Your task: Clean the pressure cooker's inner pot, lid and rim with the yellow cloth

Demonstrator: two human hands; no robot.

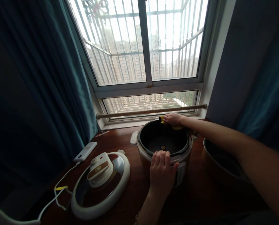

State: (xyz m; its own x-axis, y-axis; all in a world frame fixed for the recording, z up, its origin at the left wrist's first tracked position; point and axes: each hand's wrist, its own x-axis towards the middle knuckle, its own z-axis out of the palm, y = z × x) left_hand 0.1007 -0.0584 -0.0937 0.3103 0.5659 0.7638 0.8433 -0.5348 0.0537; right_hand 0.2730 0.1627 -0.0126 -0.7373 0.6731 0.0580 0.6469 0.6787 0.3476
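Observation:
A round electric cooker [145, 157] stands on the dark wooden table with its top uncovered, showing a black interior. My left hand [162, 170] rests on the near rim, fingers laid over the edge and thumb apart, holding nothing. At the far right rim, my right hand [173, 119] is closed on a yellow cloth [178, 127] with a dark edge, pressed against the rim. The cooker's lid [127, 170], with a white rim and a brown-and-white handle, lies on the table to the left.
A dark round pot [221, 156] sits under my right forearm. At the left are a white power bank [85, 151] and its white cable [62, 181]. Behind the table [120, 137] are a window and a horizontal rail [151, 111]; a blue curtain [66, 78] hangs at left.

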